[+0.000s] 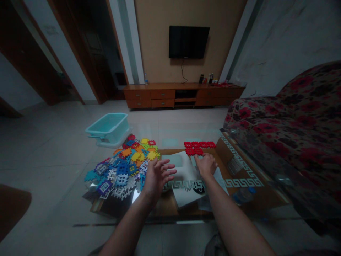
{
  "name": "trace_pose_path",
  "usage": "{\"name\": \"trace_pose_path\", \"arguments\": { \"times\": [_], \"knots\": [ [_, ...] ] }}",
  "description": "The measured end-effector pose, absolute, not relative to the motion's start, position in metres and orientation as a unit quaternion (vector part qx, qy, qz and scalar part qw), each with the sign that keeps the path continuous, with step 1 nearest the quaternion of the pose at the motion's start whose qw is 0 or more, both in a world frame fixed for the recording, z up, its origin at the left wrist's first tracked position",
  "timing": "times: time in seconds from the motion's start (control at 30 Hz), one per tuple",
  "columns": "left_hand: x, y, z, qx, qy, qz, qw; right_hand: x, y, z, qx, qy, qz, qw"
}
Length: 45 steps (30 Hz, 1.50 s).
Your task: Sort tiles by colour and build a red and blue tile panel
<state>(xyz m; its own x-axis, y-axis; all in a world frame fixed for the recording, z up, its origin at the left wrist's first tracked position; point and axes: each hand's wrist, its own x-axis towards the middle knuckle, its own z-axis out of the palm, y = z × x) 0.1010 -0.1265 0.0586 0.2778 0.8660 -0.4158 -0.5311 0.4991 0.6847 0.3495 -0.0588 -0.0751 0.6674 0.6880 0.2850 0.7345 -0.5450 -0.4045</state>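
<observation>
My left hand [159, 173], fingers spread and holding nothing, hovers beside a heap of colourful interlocking plastic puzzle pieces [123, 167] on the glass table. Blue, white, purple, yellow, orange and red pieces lie mixed in that heap. On the right, my right hand [206, 164] reaches to a short row of red puzzle pieces [194, 152], its fingertips at the near edge. Its fingers are bent, and whether they pinch a piece is unclear. Just behind lies a longer row of red pieces [199, 144].
A turquoise plastic tub [109, 128] stands behind the heap. Papers [183, 199] and a water bottle [243, 195] show at the table's near right part. The flowered sofa [261, 117] borders the right side. A low wooden TV cabinet [162, 95] stands at the far wall.
</observation>
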Motion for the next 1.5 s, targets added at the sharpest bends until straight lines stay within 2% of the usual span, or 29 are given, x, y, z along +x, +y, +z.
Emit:
{"name": "trace_pose_path", "arguments": {
  "times": [1.5],
  "knots": [
    [0.0999,-0.1252,0.0541,0.220,0.378,0.453,0.777,0.3454,-0.0603,-0.0714,-0.881,-0.403,-0.046,0.245]
  ]
}}
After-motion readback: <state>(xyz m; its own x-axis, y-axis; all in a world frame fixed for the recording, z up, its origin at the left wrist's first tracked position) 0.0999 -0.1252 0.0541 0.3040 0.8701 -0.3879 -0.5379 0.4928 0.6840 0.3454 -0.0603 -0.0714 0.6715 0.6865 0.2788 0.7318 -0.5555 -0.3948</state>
